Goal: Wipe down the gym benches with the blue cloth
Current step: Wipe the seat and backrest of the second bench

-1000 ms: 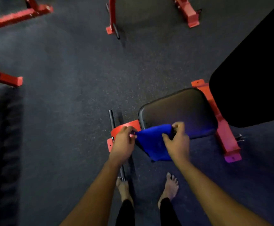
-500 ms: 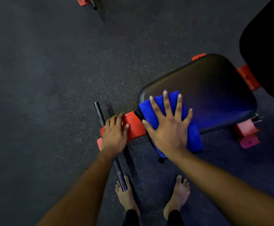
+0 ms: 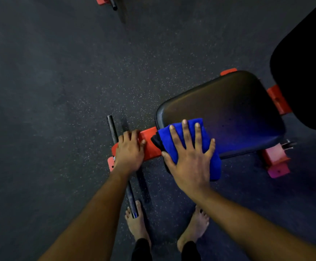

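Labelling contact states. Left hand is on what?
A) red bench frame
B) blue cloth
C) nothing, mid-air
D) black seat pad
A: the left hand rests on the red bench frame; the right hand presses the blue cloth on the black seat pad.

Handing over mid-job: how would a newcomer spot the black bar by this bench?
Find the black padded seat at centre-right. Its red frame juts out left, under the left hand; the black bar crosses that frame's end, running down toward the person's feet. It is thin, round and dark, unlike the flat red steel.
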Demonstrator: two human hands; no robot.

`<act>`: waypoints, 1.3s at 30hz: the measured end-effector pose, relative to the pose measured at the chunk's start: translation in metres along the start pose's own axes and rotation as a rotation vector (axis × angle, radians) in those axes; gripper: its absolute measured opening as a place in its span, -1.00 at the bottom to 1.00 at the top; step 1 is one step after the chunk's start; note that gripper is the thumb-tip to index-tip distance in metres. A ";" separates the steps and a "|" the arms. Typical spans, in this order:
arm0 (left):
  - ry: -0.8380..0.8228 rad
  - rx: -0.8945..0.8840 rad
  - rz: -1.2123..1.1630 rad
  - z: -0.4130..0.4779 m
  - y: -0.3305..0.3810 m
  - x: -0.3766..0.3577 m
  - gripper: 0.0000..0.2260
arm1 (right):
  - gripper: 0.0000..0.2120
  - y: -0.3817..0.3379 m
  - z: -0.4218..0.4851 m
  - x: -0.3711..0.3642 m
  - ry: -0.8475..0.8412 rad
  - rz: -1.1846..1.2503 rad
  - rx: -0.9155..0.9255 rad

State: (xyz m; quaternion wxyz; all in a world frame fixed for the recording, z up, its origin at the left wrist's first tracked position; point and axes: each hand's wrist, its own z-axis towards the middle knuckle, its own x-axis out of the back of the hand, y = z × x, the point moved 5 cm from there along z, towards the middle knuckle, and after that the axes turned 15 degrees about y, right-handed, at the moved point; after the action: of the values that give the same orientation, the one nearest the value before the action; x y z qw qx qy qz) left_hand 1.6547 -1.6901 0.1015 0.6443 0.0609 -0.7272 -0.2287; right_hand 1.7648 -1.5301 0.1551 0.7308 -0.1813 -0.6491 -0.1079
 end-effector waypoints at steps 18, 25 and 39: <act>-0.007 -0.072 0.071 0.000 0.001 -0.001 -0.63 | -0.39 -0.025 0.061 -0.014 0.035 0.027 0.300; -0.053 -0.067 0.099 0.000 0.000 0.000 -0.57 | -0.53 -0.021 0.121 -0.022 -0.005 0.064 0.235; -0.132 -0.051 0.081 0.002 0.001 0.004 -0.55 | -0.54 0.026 0.159 -0.018 0.009 0.078 -0.164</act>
State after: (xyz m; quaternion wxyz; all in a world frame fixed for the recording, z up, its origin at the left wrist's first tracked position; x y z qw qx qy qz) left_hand 1.6524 -1.6903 0.1052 0.6050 -0.0003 -0.7639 -0.2247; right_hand 1.6280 -1.4431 0.1482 0.7200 -0.2654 -0.6273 -0.1330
